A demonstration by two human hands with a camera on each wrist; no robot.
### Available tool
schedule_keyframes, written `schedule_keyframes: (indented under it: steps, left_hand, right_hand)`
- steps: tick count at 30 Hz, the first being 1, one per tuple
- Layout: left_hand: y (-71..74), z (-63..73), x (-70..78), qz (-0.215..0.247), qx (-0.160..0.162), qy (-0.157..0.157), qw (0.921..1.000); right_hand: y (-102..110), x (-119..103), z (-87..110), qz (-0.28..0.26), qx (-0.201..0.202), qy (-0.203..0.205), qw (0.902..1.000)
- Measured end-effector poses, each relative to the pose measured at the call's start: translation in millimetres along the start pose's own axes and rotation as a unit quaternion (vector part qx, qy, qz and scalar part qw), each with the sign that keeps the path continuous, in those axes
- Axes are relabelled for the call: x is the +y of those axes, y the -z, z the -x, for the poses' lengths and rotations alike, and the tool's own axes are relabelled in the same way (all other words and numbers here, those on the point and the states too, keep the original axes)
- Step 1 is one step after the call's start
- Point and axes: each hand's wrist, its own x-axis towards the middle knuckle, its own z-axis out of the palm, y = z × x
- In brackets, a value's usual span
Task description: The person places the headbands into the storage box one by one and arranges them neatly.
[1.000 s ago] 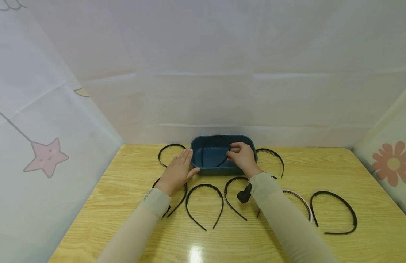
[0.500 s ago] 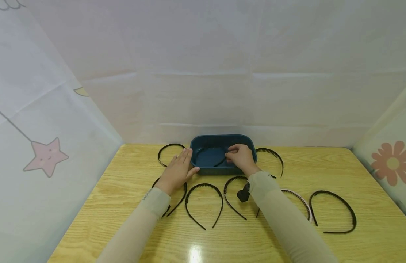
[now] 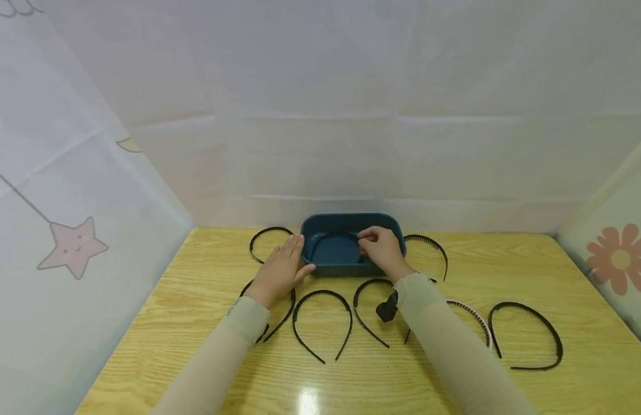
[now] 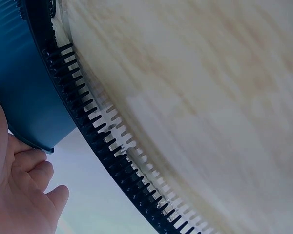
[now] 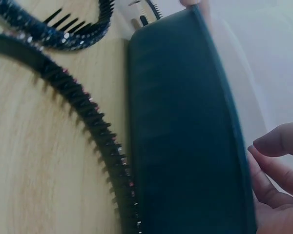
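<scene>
Head view: the left hand [image 3: 275, 274], fingers extended, rests against the left end of the blue box [image 3: 343, 270]. A black headband [image 3: 336, 234] lies inside. Over the box's right side, the right hand [image 3: 383, 251] has its fingertips together; whether they pinch that headband, I can't tell.

Mid-frame, a tub [image 3: 351, 270] stands near the table's far edge, a headband [image 3: 337, 234] inside it. A left headband [image 3: 268, 229] and a right headband [image 3: 438, 246] flank it; before it a headband row [image 3: 323, 292] runs to lower right.
</scene>
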Motion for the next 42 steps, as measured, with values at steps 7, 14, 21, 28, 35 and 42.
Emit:
schedule_keyframes:
  steps: [7, 14, 21, 28, 35, 42]
  left_hand:
    - [-1.2, 1.1, 0.3, 0.0, 0.0, -0.004, 1.0]
    - [1.8, 1.6, 1.9, -0.012, 0.003, -0.003, 0.9999]
    - [2.2, 1.9, 3.0, -0.021, 0.002, -0.001, 0.9998]
    - [1.1, 1.7, 1.6, -0.02, 0.002, 0.0, 0.9998]
    - [0.4, 1.7, 1.5, -0.021, -0.003, 0.002, 0.9998]
    - [1.3, 2.7, 1.9, -0.029, -0.001, 0.001, 0.9996]
  right_hand:
    - [12, -3, 9.6, 0.028, 0.018, 0.05, 0.9982]
    - [35, -5, 20.2, 0.101, 0.046, 0.106, 0.9882]
    - [64, -3, 27.8, 0.143, 0.08, 0.141, 0.9763]
    - [96, 9, 29.9, 0.174, 0.106, 0.157, 0.9663]
    - [122, 27, 35.0, 0.194, 0.106, 0.117, 0.9681]
    - [142, 47, 37.7, 0.147, 0.086, 0.04, 0.9847]
